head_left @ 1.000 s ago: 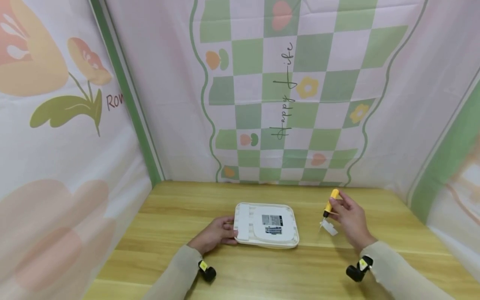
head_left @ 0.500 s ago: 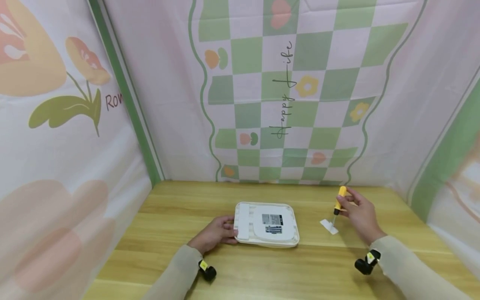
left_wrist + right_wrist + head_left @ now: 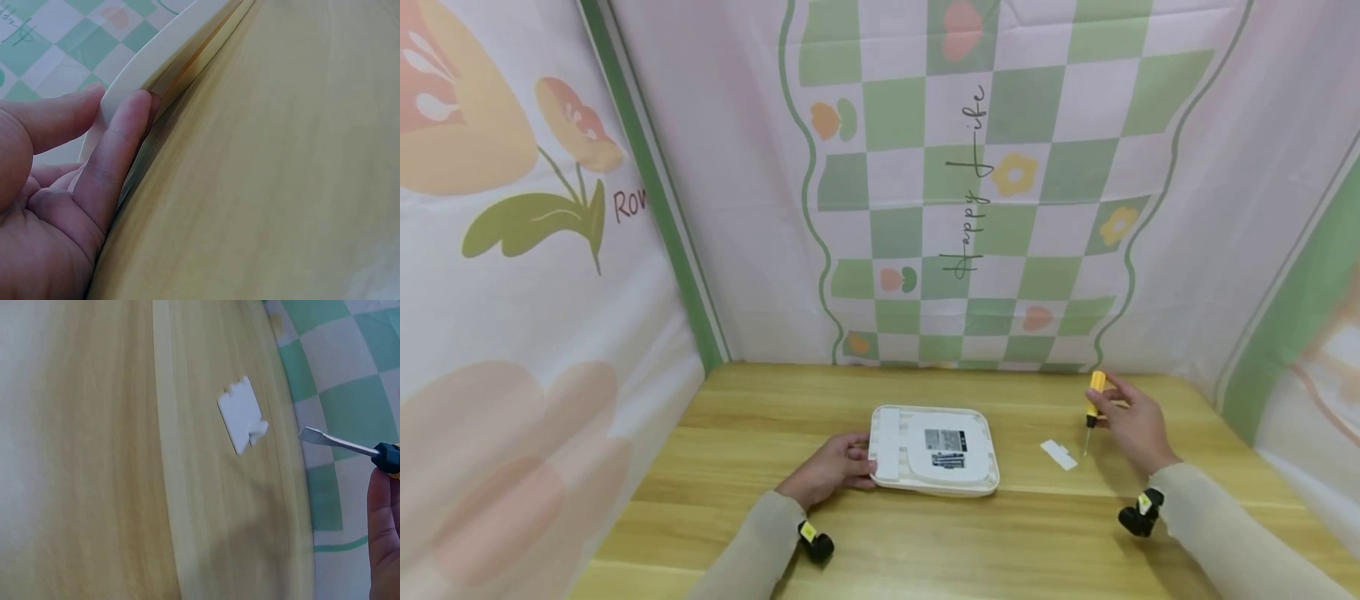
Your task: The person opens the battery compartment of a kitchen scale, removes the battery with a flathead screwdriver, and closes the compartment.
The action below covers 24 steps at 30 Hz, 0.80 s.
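Observation:
A white flat device point(image 3: 891, 450) with rounded corners lies on the wooden table, underside up, with a label and batteries point(image 3: 948, 460) showing in an uncovered compartment. At its left edge, my left hand point(image 3: 831, 469) grips the rim between thumb and fingers, which the left wrist view also shows on the white edge point(image 3: 147, 65). To the right, my right hand point(image 3: 1138, 427) holds a flat-blade screwdriver point(image 3: 1097, 385) by its yellow handle, blade pointing down. A small white battery cover point(image 3: 1058, 454) with tabs lies between the device and the screwdriver, apart from both.
The wooden table point(image 3: 760, 417) ends at the back against a checkered green and white curtain point(image 3: 958, 229). Floral cloth point(image 3: 490, 317) hangs along the left side, and more cloth on the right.
My right hand has moved right with the screwdriver, from above the battery cover to its right side. The left hand and the white device have stayed put.

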Tool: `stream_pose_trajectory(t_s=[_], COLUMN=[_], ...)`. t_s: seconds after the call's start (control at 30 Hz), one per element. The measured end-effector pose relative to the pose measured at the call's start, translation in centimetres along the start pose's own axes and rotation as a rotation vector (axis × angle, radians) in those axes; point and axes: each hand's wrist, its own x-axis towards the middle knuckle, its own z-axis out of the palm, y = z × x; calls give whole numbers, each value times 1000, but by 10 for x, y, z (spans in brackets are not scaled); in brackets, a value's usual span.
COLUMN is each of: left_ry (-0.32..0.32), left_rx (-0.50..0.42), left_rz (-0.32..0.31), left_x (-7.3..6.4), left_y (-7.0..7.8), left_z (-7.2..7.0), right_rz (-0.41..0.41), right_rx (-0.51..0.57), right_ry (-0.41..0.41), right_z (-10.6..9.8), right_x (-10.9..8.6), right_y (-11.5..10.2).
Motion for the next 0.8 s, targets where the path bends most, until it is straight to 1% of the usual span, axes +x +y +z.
stream_pose_trajectory(t_s=[0.07, 0.23, 0.37, 0.5, 0.7, 0.8], left_ry=[4, 7, 8, 5, -10, -15], left_rx=[2, 0, 1, 5, 9, 18], left_rz=[-2, -5, -7, -4, 3, 6], left_x=[0, 1, 1, 1, 0, 0], left_y=[0, -1, 0, 0, 0, 0], left_z=[0, -1, 0, 1, 1, 0], right_rz=[-11, -3, 18, 37, 42, 63], right_rx=[-19, -51, -57, -67, -142, -162], right_ry=[-8, -49, -83, -98, -130, -147], right_z=[-3, -7, -10, -13, -19, -22], right_x=[4, 12, 15, 19, 24, 26], right_y=[5, 13, 19, 27, 41, 48])
